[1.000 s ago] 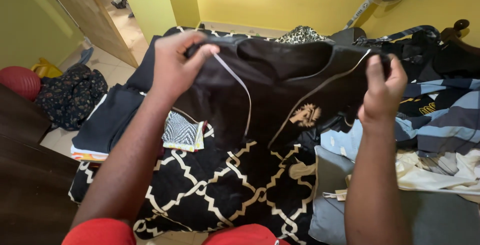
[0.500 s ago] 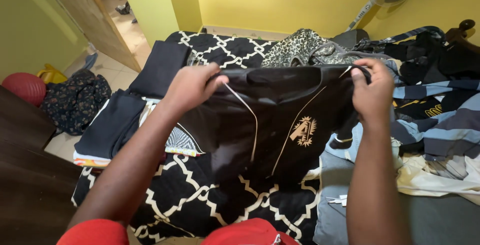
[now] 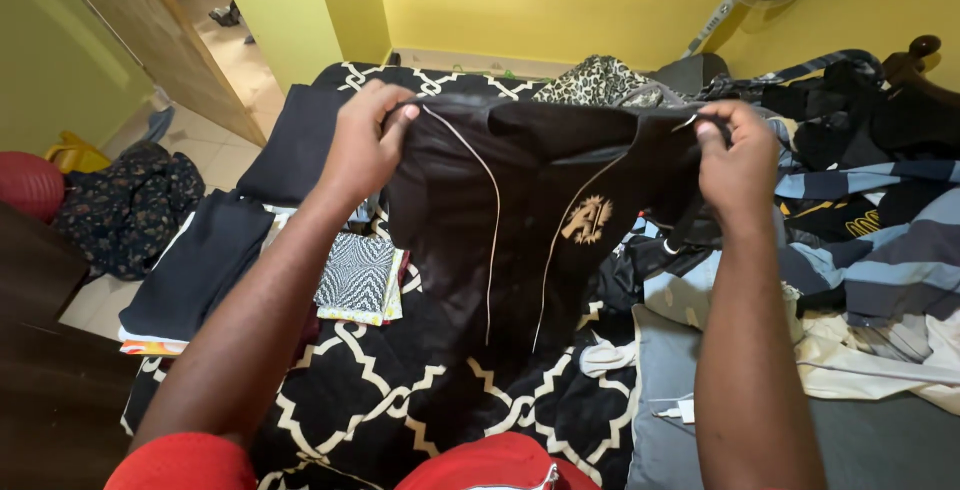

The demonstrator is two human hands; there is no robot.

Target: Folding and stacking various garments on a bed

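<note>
- Left hand (image 3: 365, 140) pinches one top corner of the dark jacket (image 3: 520, 210); right hand (image 3: 738, 160) pinches the other top corner.
- Jacket held up between the hands, spread flat, front facing the wearer, hanging over the patterned bedspread (image 3: 400, 400).
- Pale piping and a gold emblem (image 3: 587, 220) show; no crease or fold visible yet.
- Judgement: folding of this piece is at its start; halving and setting down remain.
- Done, apparently: folded stack (image 3: 200, 270) below the left hand, small patterned cloth (image 3: 357, 275) beside it.
- Left: loose heap of clothes (image 3: 880, 220) beyond the right hand, unsorted.
</note>
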